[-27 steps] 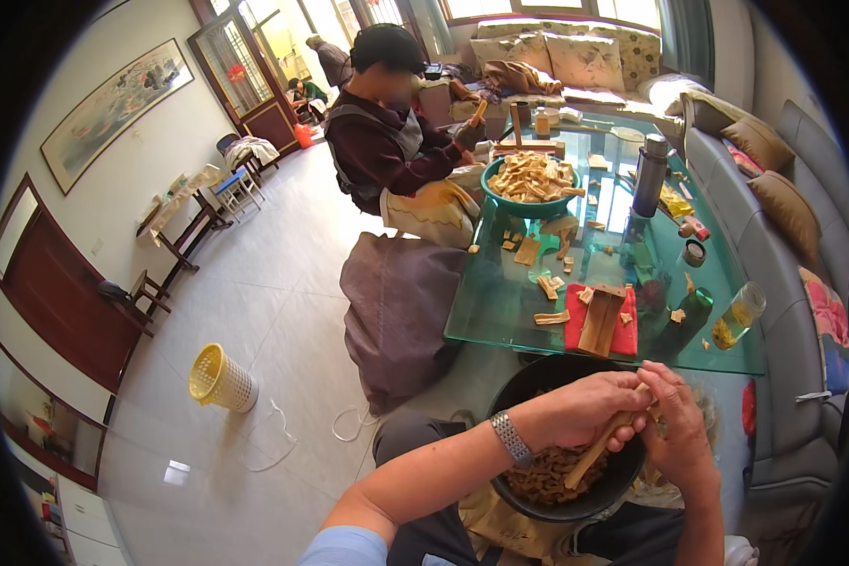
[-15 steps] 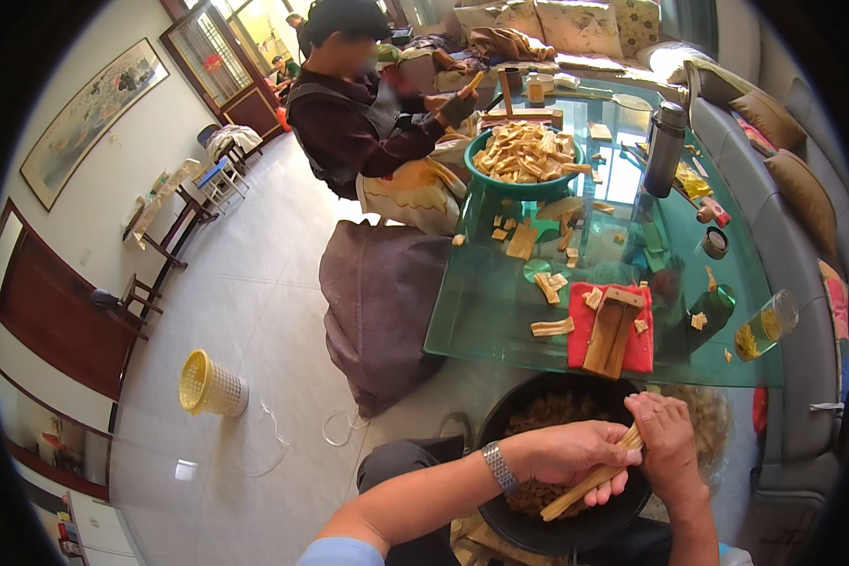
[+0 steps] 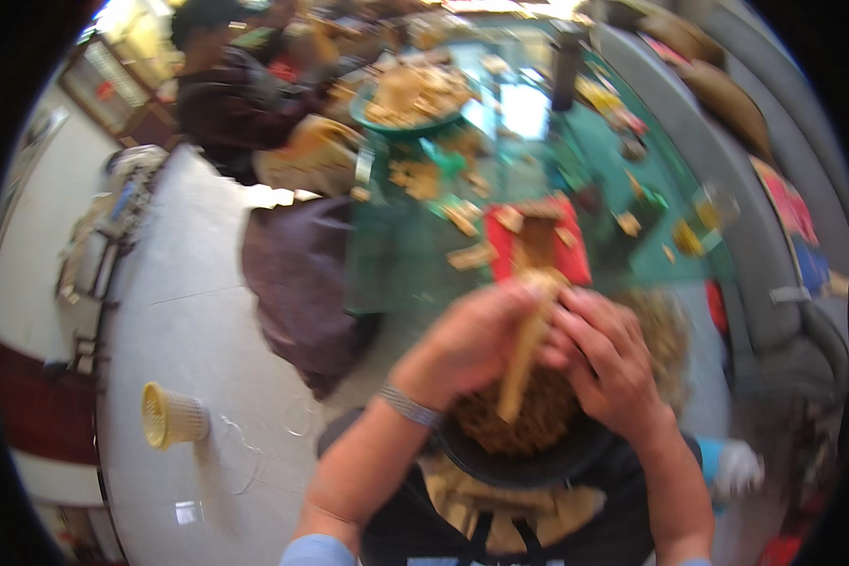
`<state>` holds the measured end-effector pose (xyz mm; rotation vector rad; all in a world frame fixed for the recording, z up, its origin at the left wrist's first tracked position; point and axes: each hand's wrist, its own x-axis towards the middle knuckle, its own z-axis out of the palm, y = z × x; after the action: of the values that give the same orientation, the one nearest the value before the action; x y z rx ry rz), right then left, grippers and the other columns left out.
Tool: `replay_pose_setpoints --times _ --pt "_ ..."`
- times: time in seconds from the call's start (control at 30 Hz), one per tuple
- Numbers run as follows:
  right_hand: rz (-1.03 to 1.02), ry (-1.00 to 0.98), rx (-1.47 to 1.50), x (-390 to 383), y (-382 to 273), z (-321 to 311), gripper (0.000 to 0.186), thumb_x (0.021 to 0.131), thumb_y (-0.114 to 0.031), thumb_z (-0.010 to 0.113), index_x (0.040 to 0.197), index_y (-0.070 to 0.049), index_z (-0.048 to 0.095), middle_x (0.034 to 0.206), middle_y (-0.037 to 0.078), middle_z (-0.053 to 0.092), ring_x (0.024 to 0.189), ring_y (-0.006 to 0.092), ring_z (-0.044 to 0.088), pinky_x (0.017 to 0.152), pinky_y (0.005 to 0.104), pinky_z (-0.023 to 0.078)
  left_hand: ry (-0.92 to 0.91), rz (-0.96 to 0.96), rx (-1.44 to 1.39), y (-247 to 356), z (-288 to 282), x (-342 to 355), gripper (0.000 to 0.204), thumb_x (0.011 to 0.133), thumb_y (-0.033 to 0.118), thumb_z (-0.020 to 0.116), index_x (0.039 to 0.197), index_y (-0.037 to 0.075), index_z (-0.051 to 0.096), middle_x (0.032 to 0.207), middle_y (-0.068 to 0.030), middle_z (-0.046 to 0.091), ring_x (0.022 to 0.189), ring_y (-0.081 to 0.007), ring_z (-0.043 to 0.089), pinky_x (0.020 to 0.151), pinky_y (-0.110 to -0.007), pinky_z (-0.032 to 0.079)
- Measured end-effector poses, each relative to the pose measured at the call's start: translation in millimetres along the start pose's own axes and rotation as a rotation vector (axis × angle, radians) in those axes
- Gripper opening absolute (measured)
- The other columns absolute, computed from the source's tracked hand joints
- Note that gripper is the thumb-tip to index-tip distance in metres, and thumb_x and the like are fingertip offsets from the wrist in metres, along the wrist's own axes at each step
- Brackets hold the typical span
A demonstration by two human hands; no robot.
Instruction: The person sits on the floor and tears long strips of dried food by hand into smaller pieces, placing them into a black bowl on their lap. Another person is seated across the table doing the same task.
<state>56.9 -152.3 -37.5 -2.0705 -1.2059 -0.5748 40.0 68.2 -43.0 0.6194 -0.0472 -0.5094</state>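
Both hands are raised over a black basin (image 3: 491,464) of brown chopped pieces (image 3: 500,429) between my legs. My left hand (image 3: 491,340) grips a pale, flat wooden-looking strip (image 3: 522,374), which slants down over the basin. The fingers of my right hand (image 3: 611,358) are closed round its upper end, close beside the left thumb. Motion blur hides the exact finger contact. Just beyond, on the glass table (image 3: 406,288), a wooden trough-like block (image 3: 538,236) lies on a red cloth (image 3: 572,255) among scattered pale pieces.
A teal bowl (image 3: 396,121) heaped with pale pieces, a flask (image 3: 566,66) and a jar (image 3: 712,212) stand on the table. A person (image 3: 226,113) sits at its left side, beside a brown sack (image 3: 297,283). A grey sofa (image 3: 755,274) lines the right; a yellow basket (image 3: 174,415) is on the floor.
My view has swung, blurring the picture. Both hands have come higher in the picture with the strip, which points more steeply downward than before.
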Motion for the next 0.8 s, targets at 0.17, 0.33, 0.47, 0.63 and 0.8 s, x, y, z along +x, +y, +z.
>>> replay_pose_setpoints --times 0.17,0.33,0.47,0.63,0.8 --pt "-0.081 0.024 -0.051 -3.4 6.3 -1.6 0.044 0.087 -0.005 0.071 0.13 -0.014 0.065 0.14 0.009 0.06 0.13 0.0297 0.059 0.107 0.0445 0.046 0.089 0.059 0.091 2.4 18.7 17.7 0.037 0.108 0.023 0.054 0.136 -0.002 0.056 0.125 -0.0144 0.065 0.113 -0.0214 0.066 0.098 -0.037 0.056" --pt "-0.205 -0.124 -0.195 2.3 3.0 -0.7 0.037 0.09 -0.014 0.063 0.126 -0.02 0.068 0.14 0.007 0.06 0.133 0.0272 0.056 0.112 0.0454 0.041 0.058 0.046 0.069 -1.4 8.3 20.1 0.033 0.108 0.022 0.055 0.134 0.001 0.057 0.122 -0.0117 0.067 0.11 -0.0204 0.067 0.094 -0.036 0.057" --pt "-0.306 -0.073 -0.155 0.5 -13.9 2.9 0.028 0.084 -0.014 0.068 0.109 -0.021 0.076 0.127 0.004 0.068 0.127 0.0236 0.06 0.109 0.0419 0.043 -0.034 -0.027 -0.103 -15.2 -8.2 17.3 0.033 0.105 0.022 0.06 0.13 0.0 0.057 0.111 -0.0101 0.068 0.093 -0.0155 0.068 0.075 -0.029 0.06" --pt "-0.17 -0.082 0.086 2.3 -22.3 4.7 0.02 0.077 -0.008 0.076 0.095 -0.016 0.075 0.093 -0.001 0.071 0.093 0.02 0.068 0.097 0.0403 0.048 0.001 -0.095 -0.075 -29.1 -8.7 14.5 0.036 0.107 0.013 0.057 0.14 -0.001 0.051 0.116 -0.0107 0.066 0.098 -0.0166 0.069 0.085 -0.03 0.059" --pt "0.033 -0.02 0.327 -4.3 -15.6 5.1 0.021 0.075 -0.005 0.08 0.094 -0.014 0.073 0.089 0.0 0.072 0.083 0.022 0.067 0.085 0.0373 0.05 -0.045 -0.105 0.135 -58.4 -11.1 21.3 0.034 0.104 0.014 0.062 0.134 -0.001 0.057 0.118 -0.0061 0.067 0.104 -0.0114 0.067 0.087 -0.027 0.057"
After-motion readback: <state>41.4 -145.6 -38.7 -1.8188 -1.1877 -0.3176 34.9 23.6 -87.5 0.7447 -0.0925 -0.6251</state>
